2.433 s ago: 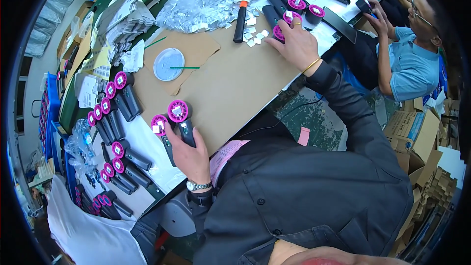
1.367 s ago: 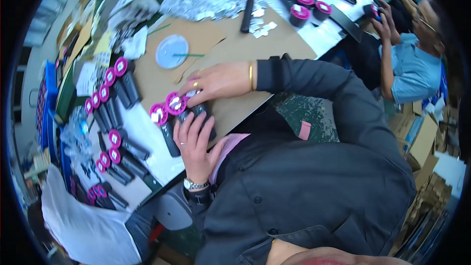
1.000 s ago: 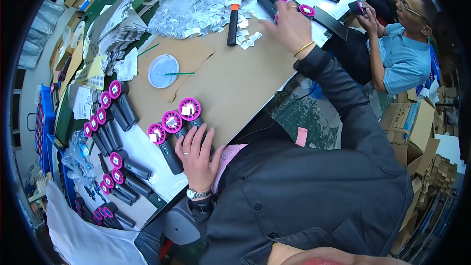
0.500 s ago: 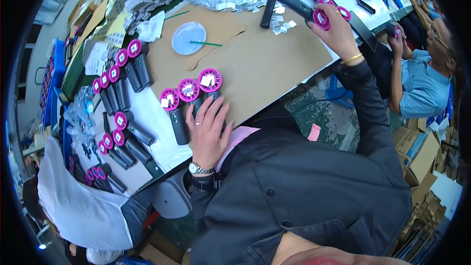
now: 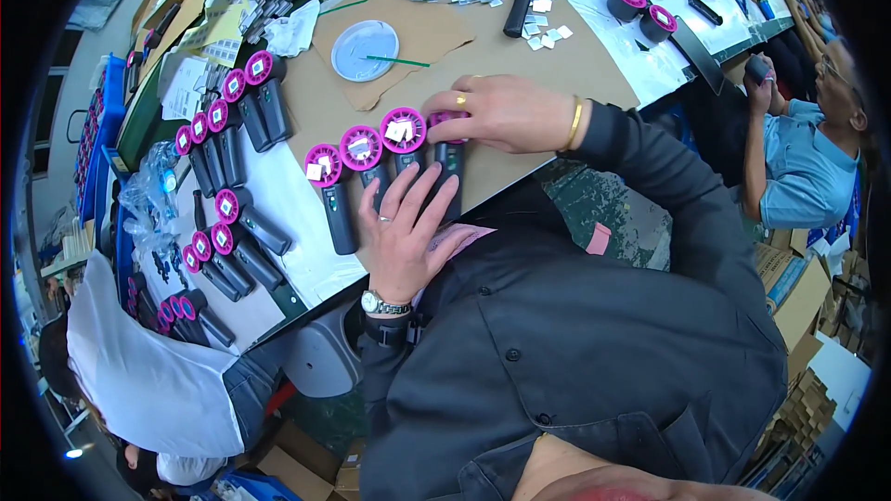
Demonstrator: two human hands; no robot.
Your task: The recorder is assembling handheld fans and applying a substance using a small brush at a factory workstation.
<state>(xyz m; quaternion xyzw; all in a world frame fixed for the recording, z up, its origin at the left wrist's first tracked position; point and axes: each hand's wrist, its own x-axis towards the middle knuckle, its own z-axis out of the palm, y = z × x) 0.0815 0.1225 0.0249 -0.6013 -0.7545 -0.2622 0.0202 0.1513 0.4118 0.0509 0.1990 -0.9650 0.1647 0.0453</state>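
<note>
Dark grey handheld fans with round magenta heads lie side by side at the table's front edge. The leftmost fan (image 5: 339,218) shows its whole handle, and white square pieces rest on several heads. My left hand (image 5: 406,241) is open, fingers spread over the handles of the middle fans. My right hand (image 5: 506,114) closes around the magenta head of the rightmost fan (image 5: 449,167), which lies against the row. The right fingers cover most of that head, and my left fingers overlap part of its handle.
More fans (image 5: 264,116) lie in groups on the left. A white round lid (image 5: 365,50) with a green stick sits on brown cardboard (image 5: 520,60). Beyond are an orange-and-black tool (image 5: 522,2), white squares (image 5: 548,35) and two fans (image 5: 627,0). A co-worker (image 5: 807,162) sits at right.
My right hand has brought a fan from the far right to the right end of the row. My left hand has shifted slightly right, fingers spread wider.
</note>
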